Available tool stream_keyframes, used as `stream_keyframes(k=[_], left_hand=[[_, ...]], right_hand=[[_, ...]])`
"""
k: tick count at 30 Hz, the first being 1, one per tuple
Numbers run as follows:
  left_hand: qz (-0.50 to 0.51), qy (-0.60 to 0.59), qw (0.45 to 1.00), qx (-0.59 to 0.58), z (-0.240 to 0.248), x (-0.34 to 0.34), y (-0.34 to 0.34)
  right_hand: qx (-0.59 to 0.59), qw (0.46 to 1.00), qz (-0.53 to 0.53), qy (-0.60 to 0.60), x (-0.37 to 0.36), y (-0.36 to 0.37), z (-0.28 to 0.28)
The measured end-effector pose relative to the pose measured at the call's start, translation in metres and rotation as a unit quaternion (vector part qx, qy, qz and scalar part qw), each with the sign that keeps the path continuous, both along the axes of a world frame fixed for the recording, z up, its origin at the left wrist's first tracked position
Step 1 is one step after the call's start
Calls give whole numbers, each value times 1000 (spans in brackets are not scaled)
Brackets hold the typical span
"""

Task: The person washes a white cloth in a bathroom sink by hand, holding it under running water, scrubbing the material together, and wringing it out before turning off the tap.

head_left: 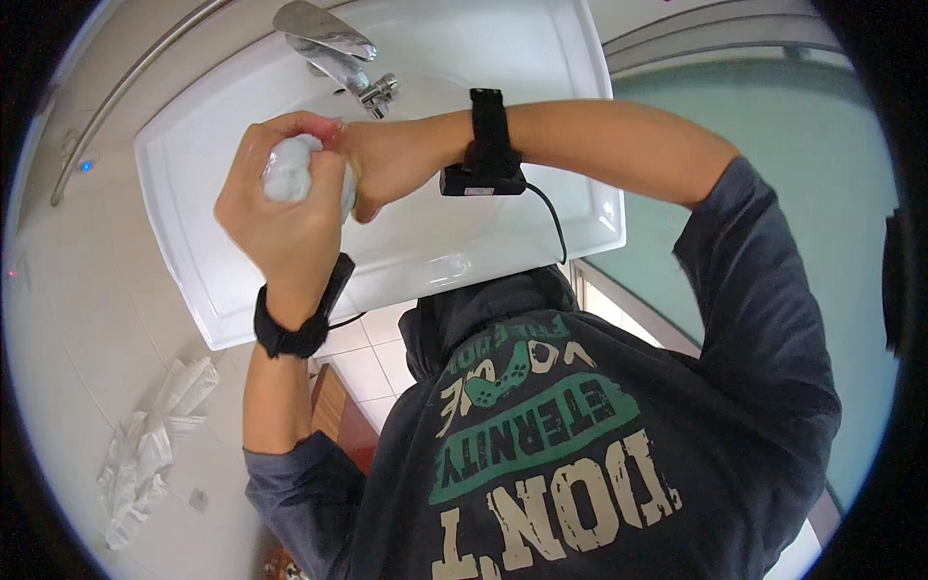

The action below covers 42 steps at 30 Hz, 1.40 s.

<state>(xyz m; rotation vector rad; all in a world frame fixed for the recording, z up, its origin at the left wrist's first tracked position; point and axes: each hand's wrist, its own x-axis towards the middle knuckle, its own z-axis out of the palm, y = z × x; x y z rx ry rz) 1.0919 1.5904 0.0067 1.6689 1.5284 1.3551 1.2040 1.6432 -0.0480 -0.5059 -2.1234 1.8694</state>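
My left hand is closed around a bunched, pale white cloth, which bulges out between thumb and fingers. Up against it, my right hand is closed on the cloth's other side, where a small part shows between the two hands. Most of the right fingers are hidden behind the left hand. Both hands are over the left part of a white washbasin, just below a chrome tap. I cannot make out running water.
Black straps with small boxes circle both wrists, the right wrist strap trailing a cable. A metal rail runs along the tiled wall at left. Crumpled white material hangs lower left. A greenish glass panel stands at right.
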Motion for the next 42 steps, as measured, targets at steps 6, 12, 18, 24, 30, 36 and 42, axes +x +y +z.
stream_keyframes(k=[6, 12, 18, 24, 30, 36, 42], left_hand=[[-122, 155, 980, 31, 32, -5, -24], [-287, 224, 928, 77, 11, -10, -46], [-60, 142, 987, -35, -63, -32, -34], [332, -155, 910, -192, -111, -98, -51], [415, -426, 790, -146, -99, -116, -80], [424, -578, 681, -151, -99, -120, -108], [410, -636, 640, -134, -92, -122, -131]], right_hand=[[-35, 987, 45, 149, -5, -14, 3], [95, 962, 187, 175, -8, -15, -5], [104, 983, 149, 10, -20, -13, -70], [290, 902, 82, -308, -7, -20, -146], [404, 773, 88, -482, -20, -7, -217], [377, 747, 137, -530, -34, -3, -239], [316, 780, 112, -528, -57, -5, -181]])
